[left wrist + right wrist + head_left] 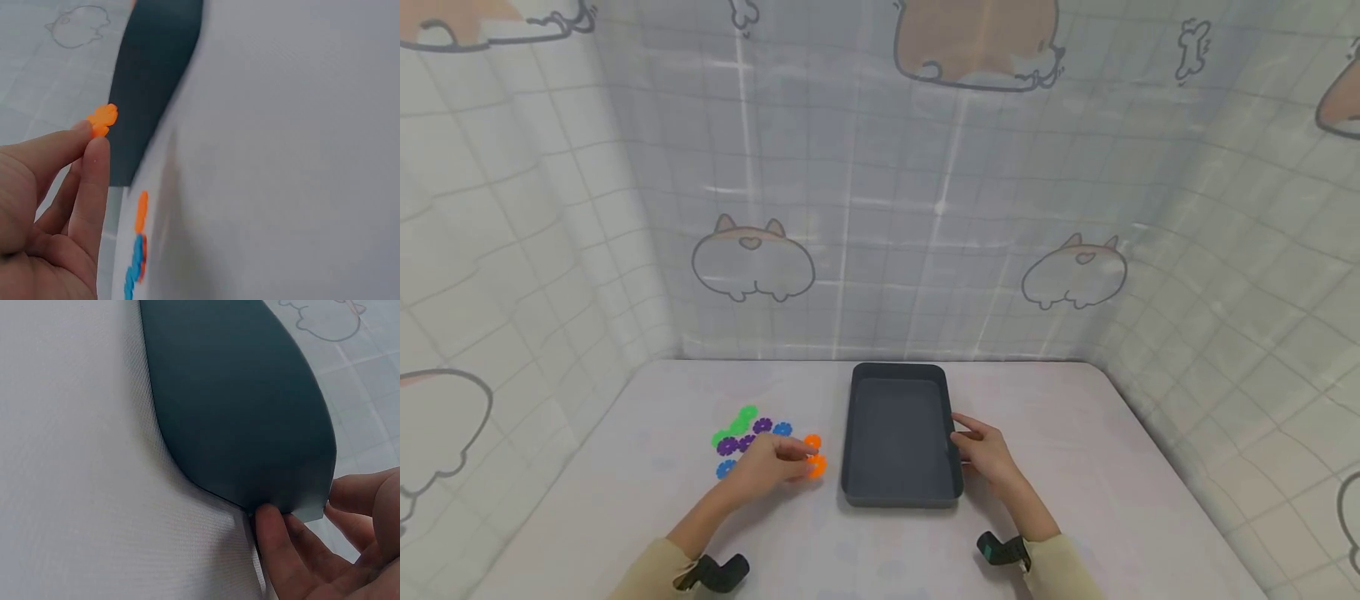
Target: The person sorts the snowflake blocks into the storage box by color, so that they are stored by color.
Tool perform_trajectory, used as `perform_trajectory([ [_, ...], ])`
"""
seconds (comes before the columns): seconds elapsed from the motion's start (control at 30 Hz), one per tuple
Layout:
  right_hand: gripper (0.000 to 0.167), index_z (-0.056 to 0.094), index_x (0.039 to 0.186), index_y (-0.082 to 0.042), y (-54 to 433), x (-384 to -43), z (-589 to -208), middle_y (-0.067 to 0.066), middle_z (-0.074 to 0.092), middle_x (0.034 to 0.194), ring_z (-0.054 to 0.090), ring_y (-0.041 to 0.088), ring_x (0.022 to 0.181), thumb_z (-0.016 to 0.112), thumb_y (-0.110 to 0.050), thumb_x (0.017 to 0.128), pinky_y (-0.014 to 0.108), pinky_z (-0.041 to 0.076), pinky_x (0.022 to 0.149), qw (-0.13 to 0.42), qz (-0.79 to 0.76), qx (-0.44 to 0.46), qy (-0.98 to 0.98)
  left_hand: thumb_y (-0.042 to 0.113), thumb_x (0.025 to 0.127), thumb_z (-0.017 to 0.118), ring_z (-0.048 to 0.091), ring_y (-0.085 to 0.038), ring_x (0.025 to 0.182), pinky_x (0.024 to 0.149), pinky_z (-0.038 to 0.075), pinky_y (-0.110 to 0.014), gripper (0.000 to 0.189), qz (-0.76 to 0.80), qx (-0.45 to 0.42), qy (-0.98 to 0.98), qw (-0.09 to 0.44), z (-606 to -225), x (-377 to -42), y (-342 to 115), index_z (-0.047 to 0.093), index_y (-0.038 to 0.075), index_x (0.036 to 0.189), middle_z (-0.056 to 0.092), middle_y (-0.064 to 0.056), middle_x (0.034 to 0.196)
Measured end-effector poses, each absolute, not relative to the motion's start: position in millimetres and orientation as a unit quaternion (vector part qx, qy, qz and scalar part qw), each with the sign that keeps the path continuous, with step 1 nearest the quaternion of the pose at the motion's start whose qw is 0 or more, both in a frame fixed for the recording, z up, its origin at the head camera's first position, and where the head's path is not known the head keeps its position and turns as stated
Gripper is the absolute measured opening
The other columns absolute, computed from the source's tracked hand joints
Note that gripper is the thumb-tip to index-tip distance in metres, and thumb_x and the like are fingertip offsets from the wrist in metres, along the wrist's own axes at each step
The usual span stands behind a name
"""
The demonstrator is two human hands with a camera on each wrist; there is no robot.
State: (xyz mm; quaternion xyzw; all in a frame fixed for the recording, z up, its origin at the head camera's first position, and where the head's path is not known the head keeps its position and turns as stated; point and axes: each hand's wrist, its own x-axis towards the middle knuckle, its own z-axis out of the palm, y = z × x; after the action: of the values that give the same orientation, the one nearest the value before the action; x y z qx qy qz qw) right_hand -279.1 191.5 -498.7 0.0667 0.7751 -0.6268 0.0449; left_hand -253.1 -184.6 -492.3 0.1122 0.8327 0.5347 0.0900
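My left hand pinches an orange flower-shaped plastic disc between thumb and fingertips, left of the tray. Another orange disc lies just beyond it. A dark grey rectangular tray stands upright on the table, its inside bare. At the tray's right wall, my right hand holds the side, fingers at the rim and thumb lower on the outside; in the right wrist view some fingertips overlap the dark wall. Around the left hand lie purple discs, green discs and blue discs, partly hidden by it.
The pale table extends on both sides of the tray. Behind it and along both sides hang curtains with a grid and cartoon dog print. Dark wrist devices sit on both sleeves.
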Motion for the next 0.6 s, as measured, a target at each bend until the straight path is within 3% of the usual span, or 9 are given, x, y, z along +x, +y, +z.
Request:
perform_trajectory([
  [0.23, 0.043, 0.055, 0.138, -0.008, 191.3, -277.3, -496.5, 0.019, 0.062, 0.117, 0.068, 0.025, 0.084, 0.061, -0.01, 0.095, 0.037, 0.058, 0.067, 0.047, -0.631, 0.061, 0.772, 0.011, 0.084, 0.076, 0.069, -0.028, 0.086, 0.075, 0.058, -0.033, 0.031, 0.637, 0.079, 0.762, 0.087, -479.2, -258.3, -164.9, 0.071, -0.002, 0.112, 0.07, -0.015, 0.1],
  [0.4, 0.045, 0.054, 0.139, -0.007, 191.8, -278.1, -498.4, 0.02, 0.061, 0.117, 0.068, 0.025, 0.086, 0.061, -0.011, 0.095, 0.038, 0.058, 0.068, 0.051, -0.635, 0.053, 0.769, 0.015, 0.084, 0.077, 0.068, -0.037, 0.095, 0.077, 0.057, -0.033, 0.039, 0.679, 0.067, 0.726, 0.089, -464.9, -266.2, -144.4, 0.068, -0.004, 0.117, 0.07, -0.016, 0.105],
  [0.6, 0.044, 0.055, 0.138, -0.008, 191.6, -278.6, -497.9, 0.02, 0.062, 0.117, 0.068, 0.025, 0.083, 0.061, -0.009, 0.095, 0.037, 0.058, 0.066, 0.049, -0.639, 0.059, 0.766, 0.011, 0.084, 0.077, 0.069, -0.034, 0.093, 0.077, 0.057, -0.032, 0.037, 0.708, 0.054, 0.699, 0.084, -448.3, -278.1, -117.1, 0.068, -0.003, 0.117, 0.07, -0.016, 0.105],
])
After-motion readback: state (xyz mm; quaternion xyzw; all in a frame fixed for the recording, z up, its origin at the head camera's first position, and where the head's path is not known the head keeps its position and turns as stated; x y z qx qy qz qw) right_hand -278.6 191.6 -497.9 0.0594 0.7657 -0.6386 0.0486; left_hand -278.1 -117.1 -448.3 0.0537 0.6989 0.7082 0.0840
